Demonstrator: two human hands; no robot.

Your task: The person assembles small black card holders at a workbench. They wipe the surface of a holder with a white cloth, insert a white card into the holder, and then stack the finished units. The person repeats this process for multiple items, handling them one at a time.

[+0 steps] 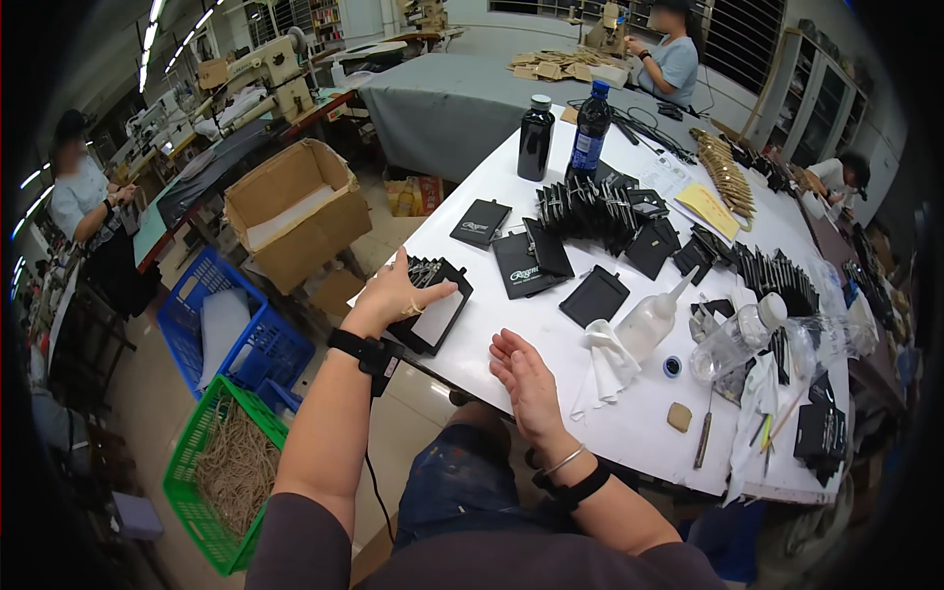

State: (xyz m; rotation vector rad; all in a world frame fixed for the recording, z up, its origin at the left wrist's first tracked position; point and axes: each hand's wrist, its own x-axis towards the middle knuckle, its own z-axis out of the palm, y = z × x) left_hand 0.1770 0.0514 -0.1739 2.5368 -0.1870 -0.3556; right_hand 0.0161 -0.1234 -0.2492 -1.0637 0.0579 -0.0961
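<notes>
My left hand (393, 297) is at the table's left edge, thumb and forefinger spread apart over a row of flat black card-holder-like pieces (444, 320). The top piece shows a pale grey panel. Its other fingers are partly hidden, and a pale band wraps one finger. My right hand (525, 379) hovers above the near edge of the table, fingers stretched out, holding nothing. Beyond the hands lie single black pieces (480, 223), a black piece with silver lettering (521, 265) and another plain black piece (594, 297).
On the white table (472, 359) are a squeeze bottle (649, 324), a clear bottle (733, 339), two dark bottles (536, 138), black stacks (590, 211) and a slim tool (703, 440). Left stand a cardboard box (295, 241), blue crate (258, 344) and green basket (177, 482). Other people work around.
</notes>
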